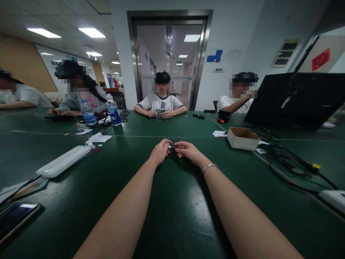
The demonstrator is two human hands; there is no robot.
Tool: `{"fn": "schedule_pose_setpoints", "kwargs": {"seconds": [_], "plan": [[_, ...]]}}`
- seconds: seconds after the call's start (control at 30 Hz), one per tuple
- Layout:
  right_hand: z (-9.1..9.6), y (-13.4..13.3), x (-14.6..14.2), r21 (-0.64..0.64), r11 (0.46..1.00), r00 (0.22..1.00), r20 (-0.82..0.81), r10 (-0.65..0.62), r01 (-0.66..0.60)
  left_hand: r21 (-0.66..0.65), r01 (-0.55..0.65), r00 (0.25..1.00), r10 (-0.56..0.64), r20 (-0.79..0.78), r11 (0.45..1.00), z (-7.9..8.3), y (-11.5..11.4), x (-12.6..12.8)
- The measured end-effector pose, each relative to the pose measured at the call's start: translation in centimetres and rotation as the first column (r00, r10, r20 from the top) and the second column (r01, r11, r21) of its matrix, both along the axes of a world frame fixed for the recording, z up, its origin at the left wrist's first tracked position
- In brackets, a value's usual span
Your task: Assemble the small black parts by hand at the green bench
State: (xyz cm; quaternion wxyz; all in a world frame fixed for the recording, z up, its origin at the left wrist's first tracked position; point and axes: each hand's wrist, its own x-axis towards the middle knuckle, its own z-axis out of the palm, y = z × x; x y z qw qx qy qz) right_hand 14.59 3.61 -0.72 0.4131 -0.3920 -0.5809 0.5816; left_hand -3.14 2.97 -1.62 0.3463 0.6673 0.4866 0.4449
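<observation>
Both of my arms reach out over a dark green table [167,201]. My left hand [160,151] and my right hand [188,149] meet in the middle, fingers curled, pinching a small dark object [172,146] between them. The object is mostly hidden by my fingers and too small to name. A silver bracelet [208,166] sits on my right wrist.
A white power strip [63,162] and a phone [16,216] lie at left; two water bottles [113,113] stand farther back. At right sit a small cardboard box [242,138], black cables [291,158] and a laptop [293,99]. Several people sit around the table.
</observation>
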Motion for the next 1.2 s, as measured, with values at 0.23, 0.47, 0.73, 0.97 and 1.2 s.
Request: {"fn": "schedule_pose_setpoints", "kwargs": {"seconds": [0.23,0.47,0.73,0.97,1.2], "plan": [[0.06,-0.13,0.03,0.003,1.0,1.0,-0.011,-0.007,0.007,0.058,-0.027,1.0,0.027,-0.006,0.998,-0.14,0.07,-0.04],[0.06,-0.12,0.03,0.007,1.0,1.0,-0.003,0.001,-0.001,0.044,-0.038,0.994,0.043,-0.104,0.998,-0.03,-0.01,-0.09],[0.39,-0.43,-0.02,-0.009,1.0,1.0,-0.02,-0.009,0.009,0.022,-0.002,0.997,0.004,-0.072,1.0,0.1,-0.21,-0.02],[0.56,-0.6,-0.35,0.034,0.999,0.998,0.069,-0.003,0.001,0.025,0.003,0.996,-0.001,-0.089,1.0,0.21,-0.4,-0.08],[0.09,-0.12,-0.31,0.071,0.997,0.996,0.078,-0.031,0.025,0.032,-0.013,0.993,0.016,-0.116,0.999,-0.18,-0.04,0.0]]}}
